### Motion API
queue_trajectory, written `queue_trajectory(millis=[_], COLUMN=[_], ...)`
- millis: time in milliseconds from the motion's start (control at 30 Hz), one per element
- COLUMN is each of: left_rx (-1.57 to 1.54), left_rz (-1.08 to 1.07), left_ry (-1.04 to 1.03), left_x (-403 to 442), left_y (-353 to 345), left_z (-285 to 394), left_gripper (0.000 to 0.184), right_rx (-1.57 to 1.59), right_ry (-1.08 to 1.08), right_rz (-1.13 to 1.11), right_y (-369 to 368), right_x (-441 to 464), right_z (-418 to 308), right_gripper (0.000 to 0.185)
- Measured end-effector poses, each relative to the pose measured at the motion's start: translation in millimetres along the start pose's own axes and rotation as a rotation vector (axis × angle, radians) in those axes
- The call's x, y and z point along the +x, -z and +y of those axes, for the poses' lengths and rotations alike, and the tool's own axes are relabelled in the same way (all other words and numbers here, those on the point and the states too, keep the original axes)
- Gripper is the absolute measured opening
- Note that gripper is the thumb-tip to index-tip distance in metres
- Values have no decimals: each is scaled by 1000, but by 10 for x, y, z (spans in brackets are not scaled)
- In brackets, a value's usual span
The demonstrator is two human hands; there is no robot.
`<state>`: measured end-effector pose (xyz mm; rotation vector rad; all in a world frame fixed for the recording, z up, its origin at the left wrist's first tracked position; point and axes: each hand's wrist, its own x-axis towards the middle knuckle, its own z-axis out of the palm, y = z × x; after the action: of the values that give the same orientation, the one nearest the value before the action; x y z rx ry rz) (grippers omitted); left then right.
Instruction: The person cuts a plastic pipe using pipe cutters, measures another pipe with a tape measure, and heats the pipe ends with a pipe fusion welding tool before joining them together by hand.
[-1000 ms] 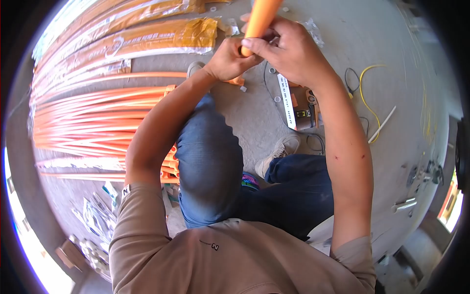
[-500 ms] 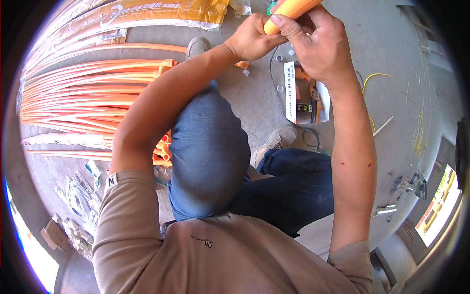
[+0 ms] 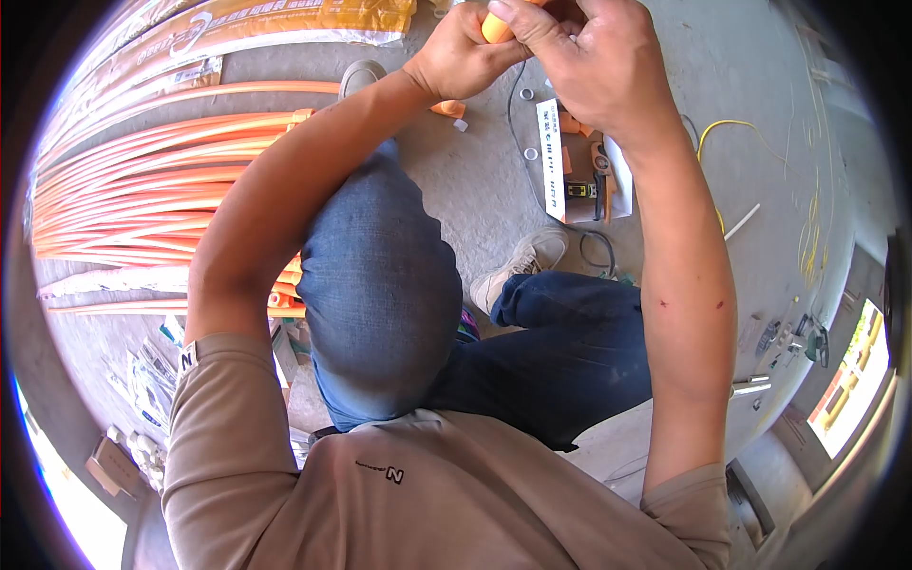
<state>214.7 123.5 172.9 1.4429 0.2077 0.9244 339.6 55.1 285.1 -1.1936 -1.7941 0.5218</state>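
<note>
At the top edge of the head view, my left hand [image 3: 465, 55] is closed around the near end of an orange pipe [image 3: 496, 28]. My right hand [image 3: 603, 71] also grips it, the thumb lying along its upper side. The rest of the pipe runs past the top of the picture, so its far part is hidden. Both arms are stretched forward over my bent knee. Some fingertips are cut off by the edge or tucked behind the pipe.
Long orange pipes [image 3: 133, 195] lie bundled on the left floor, beside brown-wrapped packs [image 3: 285, 27]. A white box [image 3: 552, 161] with tools and orange fittings stands ahead. A dark cable [image 3: 518, 128], a yellow cord [image 3: 708, 142] and an orange fitting [image 3: 446, 109] lie around it.
Both hands and the pipe sit higher and slightly further left in the view, with less of the pipe showing. The floor items have shifted left in the picture too. The grip looks the same.
</note>
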Motion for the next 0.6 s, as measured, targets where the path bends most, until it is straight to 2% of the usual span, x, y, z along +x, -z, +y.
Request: queue_trajectory(millis=[100, 200, 267, 300, 367, 467, 600], left_rx=[37, -41, 46, 49, 226, 236, 214], left_rz=[-46, 11, -179, -183, 48, -29, -8], left_ry=[26, 51, 103, 100, 25, 3, 25], left_x=[3, 0, 17, 24, 5, -36, -41], left_y=[16, 27, 191, 147, 17, 158, 117], left_z=[-23, -88, -179, -148, -103, -280, -248], left_gripper=[34, 32, 46, 46, 23, 23, 24], right_rx=[32, -1, -11, -20, -38, -59, -6], right_ry=[-49, -13, -17, -24, -33, -46, -57], right_rz=[12, 16, 19, 17, 22, 24, 26], right_y=[-17, -20, -7, -3, -8, 10, -4], right_x=[-5, -4, -10, -10, -18, -15, -26], right_z=[-2, 11, -7, -13, -12, -37, -1], right_gripper=[17, 18, 19, 20, 20, 21, 22])
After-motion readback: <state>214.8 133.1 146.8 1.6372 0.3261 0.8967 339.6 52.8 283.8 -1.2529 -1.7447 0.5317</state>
